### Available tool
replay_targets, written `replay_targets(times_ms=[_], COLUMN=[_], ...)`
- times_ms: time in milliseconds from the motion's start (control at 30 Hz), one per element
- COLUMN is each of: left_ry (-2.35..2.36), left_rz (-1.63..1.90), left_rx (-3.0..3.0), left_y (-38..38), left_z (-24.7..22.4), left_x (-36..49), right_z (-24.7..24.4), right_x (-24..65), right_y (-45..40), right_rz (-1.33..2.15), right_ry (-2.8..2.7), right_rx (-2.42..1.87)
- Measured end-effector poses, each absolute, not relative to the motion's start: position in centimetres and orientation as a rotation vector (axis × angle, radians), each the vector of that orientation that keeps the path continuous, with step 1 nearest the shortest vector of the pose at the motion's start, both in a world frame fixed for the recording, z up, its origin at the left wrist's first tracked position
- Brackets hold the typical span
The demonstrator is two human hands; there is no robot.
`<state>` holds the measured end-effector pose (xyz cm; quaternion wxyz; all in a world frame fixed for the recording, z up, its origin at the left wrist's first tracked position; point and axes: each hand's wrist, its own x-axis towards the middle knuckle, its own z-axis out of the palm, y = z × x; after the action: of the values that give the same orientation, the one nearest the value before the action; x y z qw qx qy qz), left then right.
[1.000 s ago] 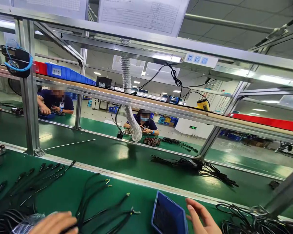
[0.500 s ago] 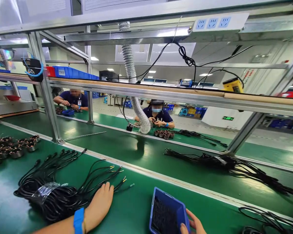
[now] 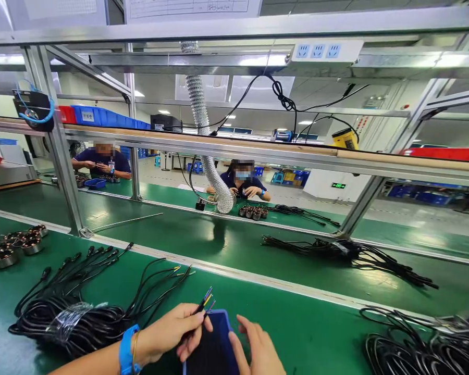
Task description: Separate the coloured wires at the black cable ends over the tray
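Between the thumb and fingers of my left hand [image 3: 177, 330] are the stripped ends of black cables [image 3: 205, 301], with blue, yellow and reddish wires pointing up and away. That hand is over the left side of a small blue bin [image 3: 222, 315] holding dark small pieces that I cannot make out singly. My right hand [image 3: 260, 346] is at the bin's right rim, fingers apart and curved, nothing seen in it. Whether it touches the rim I cannot tell. Left of my left hand lies a bundle of black cables [image 3: 89, 328], wrapped with clear film, connectors and bare ends fanned out.
Copper-wound motor stators [image 3: 8, 250] stand at the far left. More black cables lie at the right [image 3: 410, 344] and beyond the metal rail [image 3: 347, 250]. Metal posts [image 3: 58, 146] carry a shelf. A flexible duct [image 3: 207, 151] hangs down. Two co-workers sit opposite.
My left hand has moved right from the bundle and now holds cable ends. The bin has shifted left and nearer. My right hand has let go its grip on the rim. The view has turned slightly.
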<state>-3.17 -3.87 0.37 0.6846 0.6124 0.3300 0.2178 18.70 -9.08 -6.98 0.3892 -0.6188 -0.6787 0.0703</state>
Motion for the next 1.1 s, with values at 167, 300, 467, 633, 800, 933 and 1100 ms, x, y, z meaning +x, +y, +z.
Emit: replay_targets(times_ms=[167,300,467,633,800,933,1100], left_ry=[0.781,0.819,0.816,0.798,0.746,0.736,0.787], left_rz=[0.642,0.660,0.817,0.701,0.618,0.667,0.705], left_rx=[1.310,1.309,1.293,1.336,1.371,1.292,1.251], left_y=[-4.1,-3.9,-3.7,-4.2,-4.6,-4.8,-5.3], left_z=[0.0,0.1,1.0,1.1,-0.6,-0.6,0.5], left_x=[-2.5,-2.2,-2.6,-2.6,-2.0,-2.1,-2.5], right_z=[-4.1,-5.6,-5.9,-5.0,-4.4,-3.6,-2.4], right_x=[14.8,11.9,11.9,12.0,13.1,14.5,15.7], right_y=[-8.0,-6.2,-6.2,-7.8,-8.6,-8.7,-9.1], right_rz=[-0.038,-0.070,-0.166,-0.140,0.118,0.376,0.431], right_ry=[-2.378,-2.408,-2.231,-2.120,-2.045,-1.797,-1.599], right_rx=[-1.512,-1.640,-1.860,-1.836,-1.440,-1.280,-1.249])
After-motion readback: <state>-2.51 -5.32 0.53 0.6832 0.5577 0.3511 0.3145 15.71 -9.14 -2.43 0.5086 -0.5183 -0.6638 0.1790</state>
